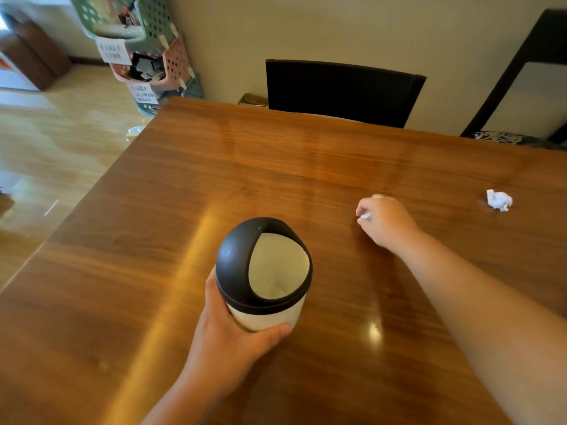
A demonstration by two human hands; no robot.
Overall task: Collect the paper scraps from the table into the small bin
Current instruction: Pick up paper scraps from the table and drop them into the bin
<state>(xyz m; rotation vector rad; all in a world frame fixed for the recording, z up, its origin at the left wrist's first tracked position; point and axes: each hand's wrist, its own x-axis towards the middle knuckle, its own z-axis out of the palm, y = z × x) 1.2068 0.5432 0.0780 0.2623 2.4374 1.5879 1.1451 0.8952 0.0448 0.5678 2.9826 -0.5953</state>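
Note:
A small white bin with a black domed lid and a cream swing flap stands near the front middle of the wooden table. My left hand wraps around the bin's lower body. To the right of the bin, my right hand is closed just above the tabletop, with a small white paper scrap showing between its fingertips. A second crumpled white paper scrap lies alone on the table farther right.
A black chair back stands at the table's far edge, and another dark chair at the far right. Stacked plastic baskets sit on the wooden floor beyond the table's left corner.

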